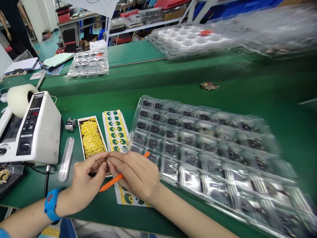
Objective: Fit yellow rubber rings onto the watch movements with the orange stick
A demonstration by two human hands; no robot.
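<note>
Your hands are close together at the lower middle of the frame, over the green workbench. Your left hand, with a blue wristband at the wrist, is curled, its fingertips pinching a small copper-coloured piece. The piece sits right where your two hands meet, and your fingers hide much of it, so you can't make out its exact shape. Your right hand is also closed, its fingertips touching that piece from the other side while an orange plastic pick runs beneath the fingers, with its pointed tip showing below and to the left.

Just above your hands, a white box holds a heap of yellow rings, and a green-and-yellow sticker sheet lies beside it. To your right is a large clear blister tray of dark parts, touching the sheet's edge. On your left sit a white tape dispenser, a tally counter and a clear slender tube. Farther off, at the upper middle, is a clear tray of silver parts. At the upper left, a co-worker stands.
</note>
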